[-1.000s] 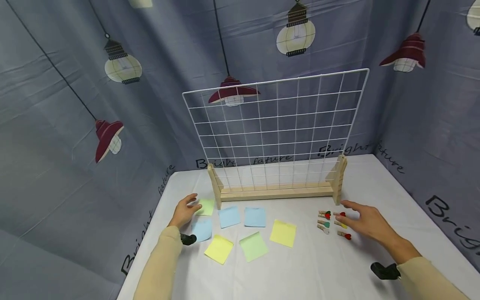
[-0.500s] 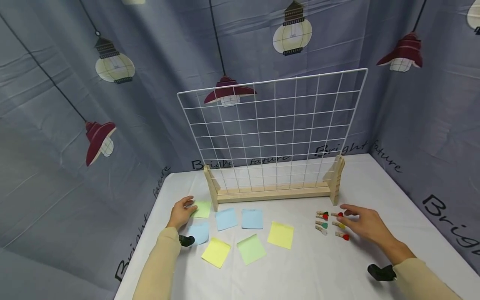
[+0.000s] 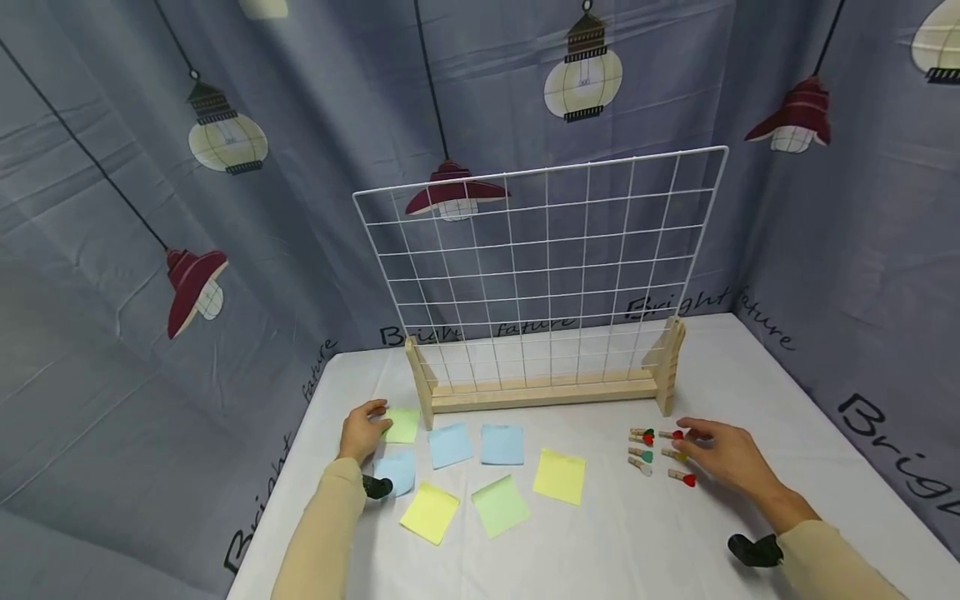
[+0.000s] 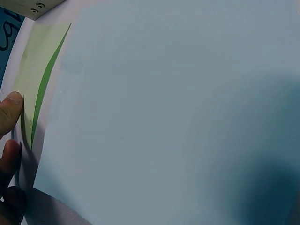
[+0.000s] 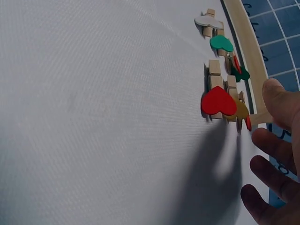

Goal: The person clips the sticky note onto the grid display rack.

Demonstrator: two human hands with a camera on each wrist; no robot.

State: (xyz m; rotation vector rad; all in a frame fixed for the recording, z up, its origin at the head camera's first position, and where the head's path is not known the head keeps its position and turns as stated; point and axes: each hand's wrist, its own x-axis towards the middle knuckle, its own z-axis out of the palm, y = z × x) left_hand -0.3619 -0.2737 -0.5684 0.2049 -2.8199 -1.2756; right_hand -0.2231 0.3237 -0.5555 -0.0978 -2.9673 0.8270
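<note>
Hands at work on a bench (image 3: 600, 550). Near the left edge, the left hand (image 3: 362, 433) is loosely curved with thumb and forefinger parted, its thumb against the border of the green note (image 3: 405, 425), which lies just beside the left foot of the rack (image 3: 543, 397). Toward the right edge, the right hand (image 3: 723, 454), spread and grasping nothing, hovers over the clips (image 3: 642, 456), nearest the red clip (image 3: 677, 435). Hazards: the green note's edge curls upward, so a shallow pinch could crease or lose it; a low left wrist could drag the blue note (image 3: 394, 473). The clips lie close together, so a wide grasp could scatter neighbours or take two. Compared with half a second earlier, the right fingertips sit slightly closer to the clips; the left hand, note and clips hardly differ.
</note>
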